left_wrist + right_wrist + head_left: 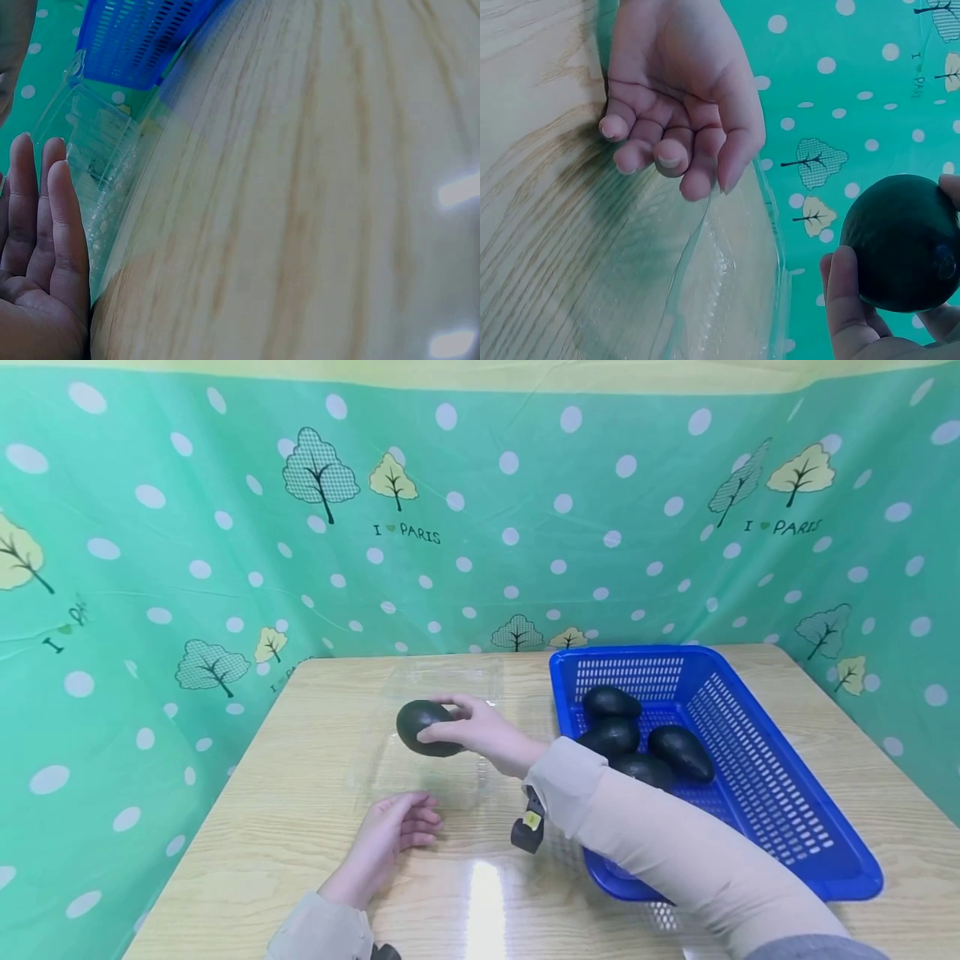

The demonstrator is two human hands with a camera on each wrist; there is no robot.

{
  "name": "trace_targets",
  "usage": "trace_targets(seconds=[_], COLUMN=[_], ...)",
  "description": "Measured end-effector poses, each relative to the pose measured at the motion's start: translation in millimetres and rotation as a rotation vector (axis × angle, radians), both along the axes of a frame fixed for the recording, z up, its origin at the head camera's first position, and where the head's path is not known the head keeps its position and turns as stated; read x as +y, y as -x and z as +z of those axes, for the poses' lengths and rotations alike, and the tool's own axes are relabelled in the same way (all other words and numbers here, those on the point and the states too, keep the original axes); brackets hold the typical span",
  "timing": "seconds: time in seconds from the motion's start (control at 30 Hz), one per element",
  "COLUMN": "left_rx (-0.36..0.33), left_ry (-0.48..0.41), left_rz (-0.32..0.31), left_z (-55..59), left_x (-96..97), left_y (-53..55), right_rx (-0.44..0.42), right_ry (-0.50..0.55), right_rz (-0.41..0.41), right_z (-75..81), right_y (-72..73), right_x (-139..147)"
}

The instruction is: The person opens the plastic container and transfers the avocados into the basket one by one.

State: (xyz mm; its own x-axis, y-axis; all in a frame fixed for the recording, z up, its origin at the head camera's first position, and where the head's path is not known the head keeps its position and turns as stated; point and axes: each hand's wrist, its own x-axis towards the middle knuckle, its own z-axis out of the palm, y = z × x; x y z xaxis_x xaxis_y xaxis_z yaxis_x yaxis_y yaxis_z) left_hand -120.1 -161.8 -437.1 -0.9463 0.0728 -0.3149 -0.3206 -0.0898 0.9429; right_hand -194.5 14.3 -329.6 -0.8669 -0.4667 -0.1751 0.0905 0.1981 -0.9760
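My right hand [487,732] grips a dark green avocado [418,727], thumb on the near side and fingers over the far side. It is held above a clear plastic container [427,781] with its lid part lying back. Just in front of the container, my left hand [393,833] is at the table with fingers relaxed and nothing held. In the right wrist view the left hand [679,97] is beside the container's edge, loosely bent; whether it touches the plastic I cannot tell. The gripped avocado [900,244] shows at the right there.
A blue perforated basket [795,768] stands on the right of the wooden table [247,860]. Several avocados [681,752] lie in it, partly hidden by my right forearm. A green dotted curtain [480,552] hangs behind and along the sides.
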Motion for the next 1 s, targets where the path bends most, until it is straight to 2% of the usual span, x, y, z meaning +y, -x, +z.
trace_targets(seconds=[0.53,0.77,1.0], left_rx=[-0.004,-0.005,-0.006], left_ry=[0.012,0.001,0.005], left_rz=[0.006,0.014,0.015], left_z=[0.1,0.2,-0.5], left_x=[0.0,0.2,0.9], left_y=[0.4,0.6,0.8], right_rx=[-0.003,-0.022,-0.021], right_ry=[0.033,0.085,0.077], right_rz=[0.009,0.021,0.017], right_z=[-0.4,1.9,3.0], right_y=[2.2,2.1,1.7], right_x=[12,20,32])
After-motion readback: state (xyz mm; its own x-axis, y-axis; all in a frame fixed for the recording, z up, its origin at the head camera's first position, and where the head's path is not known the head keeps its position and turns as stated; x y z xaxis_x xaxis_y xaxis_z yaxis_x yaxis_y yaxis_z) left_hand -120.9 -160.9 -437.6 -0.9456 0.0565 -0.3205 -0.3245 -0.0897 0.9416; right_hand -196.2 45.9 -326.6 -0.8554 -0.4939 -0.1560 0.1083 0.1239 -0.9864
